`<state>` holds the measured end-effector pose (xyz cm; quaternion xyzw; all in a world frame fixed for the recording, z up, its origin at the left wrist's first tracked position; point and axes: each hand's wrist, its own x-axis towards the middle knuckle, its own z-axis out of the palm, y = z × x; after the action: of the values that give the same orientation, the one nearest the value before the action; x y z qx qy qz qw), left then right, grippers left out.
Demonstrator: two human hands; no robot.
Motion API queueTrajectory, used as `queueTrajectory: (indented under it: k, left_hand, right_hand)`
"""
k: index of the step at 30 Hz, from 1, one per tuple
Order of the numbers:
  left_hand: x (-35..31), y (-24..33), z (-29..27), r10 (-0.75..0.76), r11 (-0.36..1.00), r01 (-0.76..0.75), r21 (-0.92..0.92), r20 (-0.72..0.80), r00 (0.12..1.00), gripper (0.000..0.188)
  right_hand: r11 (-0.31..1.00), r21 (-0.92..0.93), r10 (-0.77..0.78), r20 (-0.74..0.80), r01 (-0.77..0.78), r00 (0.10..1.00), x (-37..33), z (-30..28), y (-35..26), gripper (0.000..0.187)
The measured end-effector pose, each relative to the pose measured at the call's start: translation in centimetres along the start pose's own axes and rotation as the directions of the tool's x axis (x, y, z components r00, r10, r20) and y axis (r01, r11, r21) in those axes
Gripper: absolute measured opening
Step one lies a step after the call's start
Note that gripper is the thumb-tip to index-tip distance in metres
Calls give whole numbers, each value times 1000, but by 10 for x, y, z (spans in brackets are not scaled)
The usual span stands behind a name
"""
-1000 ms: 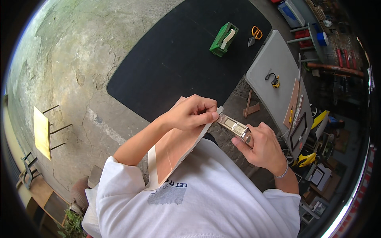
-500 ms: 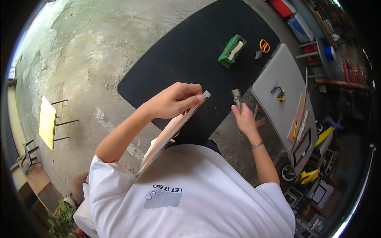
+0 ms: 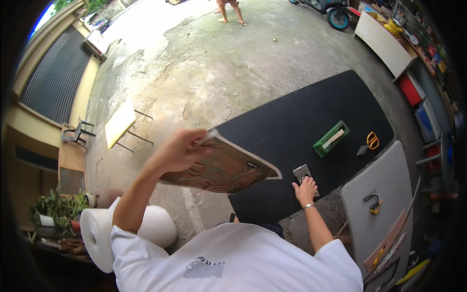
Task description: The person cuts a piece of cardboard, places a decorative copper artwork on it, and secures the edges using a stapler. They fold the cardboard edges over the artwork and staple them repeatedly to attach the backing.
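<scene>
Brown board point(image 3: 221, 168) clasped in left hand point(image 3: 177, 148); right hand point(image 3: 305, 190) grip wraps metal tool point(image 3: 304, 176) on black mat point(image 3: 301, 126).

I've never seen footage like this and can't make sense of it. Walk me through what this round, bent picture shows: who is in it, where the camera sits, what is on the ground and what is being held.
There is no machine here: a person in a white shirt works with bare hands. The camera sits on the person's head and looks down, and its very wide lens bends straight edges, hence the round look.

The left hand holds up a flat brownish panel by its edge, lifted over the ground. The right hand reaches down to a small metal tool lying on the black mat.

Also on the mat are a green box and orange-handled scissors. Beside it stands a grey folding table. A roll of white wrap lies at the lower left.
</scene>
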<state>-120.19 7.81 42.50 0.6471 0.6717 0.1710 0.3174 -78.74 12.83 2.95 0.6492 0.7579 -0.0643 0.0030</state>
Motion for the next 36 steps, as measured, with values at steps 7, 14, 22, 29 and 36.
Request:
queueTrajectory:
  k: [7, 14, 22, 29, 36]
  left_hand:
    - [-87, 24, -4, -137, 860, -152, -488, -506, 851, 14]
    - [-139, -4, 46, -190, 746, -342, -571, -676, 712, 24]
    - [-157, -138, 273, -442, 425, -411, -807, -581, 684, 14]
    - [-104, -103, 332, -481, 648, -144, -748, -548, 684, 51]
    - [-105, 28, 200, -39, 990, -118, -77, -955, 294, 52]
  right_hand:
    - [-198, 960, -461, -271, 199, 845, 64, -112, -56, 71]
    - [-403, 915, -455, -211, 11, 865, 120, -181, -55, 36]
    - [131, 701, -712, -425, 701, 559, 95, -422, -115, 15]
    - [-19, 232, -878, -469, 972, 95, 43, -414, -177, 11]
    - [14, 54, -937, -348, 998, 32, 35, -365, -191, 6]
